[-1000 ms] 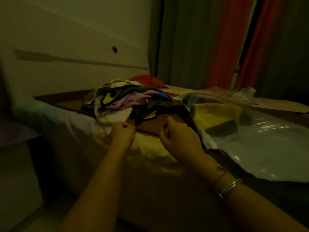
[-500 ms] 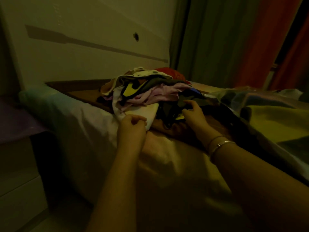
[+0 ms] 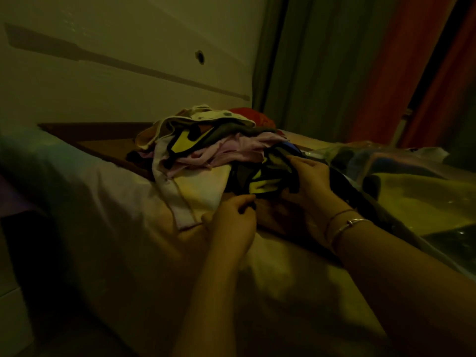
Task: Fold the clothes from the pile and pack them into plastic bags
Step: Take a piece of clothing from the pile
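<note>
Gripping the dark yellow-marked garment [image 3: 260, 176] at the near edge of the pile [image 3: 206, 140] on the bed [image 3: 108, 228], both hands now hold it: left hand [image 3: 233, 222] moved off the white cloth [image 3: 198, 191], right hand [image 3: 309, 176] curled round. Extraction follows, I judge.

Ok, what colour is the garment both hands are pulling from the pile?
Black garment with yellow patches, seen in the head view.

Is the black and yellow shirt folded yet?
Not yet. The black and yellow garment lies crumpled on the pile, gripped by both hands.
</note>
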`<control>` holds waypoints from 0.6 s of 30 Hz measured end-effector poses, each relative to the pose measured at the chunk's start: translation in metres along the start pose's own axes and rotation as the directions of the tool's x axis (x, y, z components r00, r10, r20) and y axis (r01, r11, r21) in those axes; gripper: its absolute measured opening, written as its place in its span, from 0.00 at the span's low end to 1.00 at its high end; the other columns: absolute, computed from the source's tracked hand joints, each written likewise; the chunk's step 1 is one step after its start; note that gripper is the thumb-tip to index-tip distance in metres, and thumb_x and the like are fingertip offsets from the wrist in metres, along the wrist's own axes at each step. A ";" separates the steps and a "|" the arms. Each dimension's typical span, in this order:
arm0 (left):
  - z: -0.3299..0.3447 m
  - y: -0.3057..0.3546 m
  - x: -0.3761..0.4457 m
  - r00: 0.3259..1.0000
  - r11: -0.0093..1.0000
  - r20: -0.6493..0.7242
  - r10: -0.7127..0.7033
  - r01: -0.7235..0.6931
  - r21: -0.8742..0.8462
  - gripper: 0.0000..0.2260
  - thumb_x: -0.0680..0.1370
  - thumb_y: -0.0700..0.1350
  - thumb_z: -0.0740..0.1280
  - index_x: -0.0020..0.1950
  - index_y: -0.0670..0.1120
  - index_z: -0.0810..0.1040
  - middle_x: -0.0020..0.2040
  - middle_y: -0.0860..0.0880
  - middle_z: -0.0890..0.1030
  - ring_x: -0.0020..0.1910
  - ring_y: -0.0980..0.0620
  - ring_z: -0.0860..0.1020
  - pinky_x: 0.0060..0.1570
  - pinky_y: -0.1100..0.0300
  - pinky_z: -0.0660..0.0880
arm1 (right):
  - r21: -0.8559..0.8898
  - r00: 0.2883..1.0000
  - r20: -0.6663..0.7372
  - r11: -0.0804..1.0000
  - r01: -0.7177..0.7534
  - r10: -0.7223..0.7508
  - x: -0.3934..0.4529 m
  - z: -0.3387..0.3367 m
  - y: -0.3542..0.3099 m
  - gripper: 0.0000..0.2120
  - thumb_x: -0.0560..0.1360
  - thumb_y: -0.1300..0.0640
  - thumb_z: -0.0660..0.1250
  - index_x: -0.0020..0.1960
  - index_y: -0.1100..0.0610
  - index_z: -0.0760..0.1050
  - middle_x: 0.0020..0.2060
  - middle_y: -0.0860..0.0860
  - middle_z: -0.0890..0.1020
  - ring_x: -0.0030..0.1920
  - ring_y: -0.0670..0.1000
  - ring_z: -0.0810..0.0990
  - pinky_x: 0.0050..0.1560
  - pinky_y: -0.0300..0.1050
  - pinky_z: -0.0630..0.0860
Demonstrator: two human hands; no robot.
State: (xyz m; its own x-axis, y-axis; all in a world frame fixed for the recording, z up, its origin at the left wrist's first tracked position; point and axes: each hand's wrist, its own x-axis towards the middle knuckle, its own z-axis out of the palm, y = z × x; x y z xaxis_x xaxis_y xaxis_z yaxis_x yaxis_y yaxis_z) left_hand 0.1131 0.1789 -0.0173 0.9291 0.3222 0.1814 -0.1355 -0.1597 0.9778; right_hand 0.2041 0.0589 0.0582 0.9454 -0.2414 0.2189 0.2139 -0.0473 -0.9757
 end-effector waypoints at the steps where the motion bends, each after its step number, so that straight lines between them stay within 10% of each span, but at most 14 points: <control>1: 0.004 0.003 -0.007 0.999 1.000 0.033 -0.003 0.003 0.015 0.15 0.77 0.47 0.61 0.57 0.65 0.77 0.56 0.52 0.77 0.57 0.44 0.75 0.58 0.49 0.75 | 0.024 0.999 -0.021 0.999 0.044 -0.044 -0.007 -0.008 -0.006 0.09 0.79 0.64 0.63 0.56 0.62 0.78 0.51 0.56 0.79 0.55 0.56 0.78 0.56 0.49 0.77; 5: 0.016 0.012 -0.033 0.993 0.989 0.111 0.027 -0.043 0.144 0.17 0.78 0.50 0.61 0.65 0.64 0.72 0.64 0.52 0.76 0.66 0.44 0.70 0.66 0.42 0.67 | 0.138 0.981 -0.094 0.973 0.184 -0.172 -0.054 -0.033 -0.032 0.06 0.77 0.66 0.63 0.49 0.59 0.78 0.49 0.55 0.80 0.55 0.57 0.79 0.58 0.51 0.77; 9: 0.012 0.026 -0.060 0.990 0.990 0.115 0.084 -0.097 0.107 0.26 0.74 0.55 0.64 0.71 0.62 0.65 0.69 0.52 0.72 0.70 0.47 0.68 0.67 0.43 0.66 | 0.209 0.957 -0.030 0.934 0.288 -0.289 -0.107 -0.064 -0.063 0.06 0.77 0.65 0.63 0.43 0.61 0.77 0.36 0.50 0.79 0.38 0.44 0.80 0.39 0.36 0.78; 14: -0.001 0.066 -0.101 0.952 0.954 0.064 0.298 -0.299 0.003 0.28 0.75 0.56 0.66 0.73 0.63 0.61 0.72 0.54 0.68 0.70 0.51 0.67 0.66 0.45 0.69 | 0.325 0.942 0.167 0.918 0.227 -0.292 -0.159 -0.108 -0.098 0.05 0.70 0.59 0.66 0.38 0.60 0.76 0.37 0.57 0.78 0.42 0.54 0.78 0.45 0.48 0.75; 18: -0.010 0.108 -0.135 0.872 0.898 0.218 0.438 -0.433 -0.074 0.22 0.74 0.59 0.67 0.68 0.63 0.69 0.67 0.57 0.72 0.64 0.62 0.72 0.61 0.59 0.74 | 0.380 0.905 0.353 0.920 0.091 -0.236 -0.197 -0.144 -0.116 0.10 0.76 0.69 0.56 0.40 0.61 0.71 0.27 0.50 0.78 0.29 0.46 0.78 0.30 0.36 0.75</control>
State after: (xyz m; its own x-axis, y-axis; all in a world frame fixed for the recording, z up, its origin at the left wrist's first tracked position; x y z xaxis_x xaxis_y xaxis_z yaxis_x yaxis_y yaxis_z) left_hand -0.0303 0.1277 0.0651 0.8260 0.0072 0.5637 -0.5493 -0.2144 0.8076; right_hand -0.0422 -0.0275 0.1268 0.8925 0.1349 0.4305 0.3764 0.3031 -0.8755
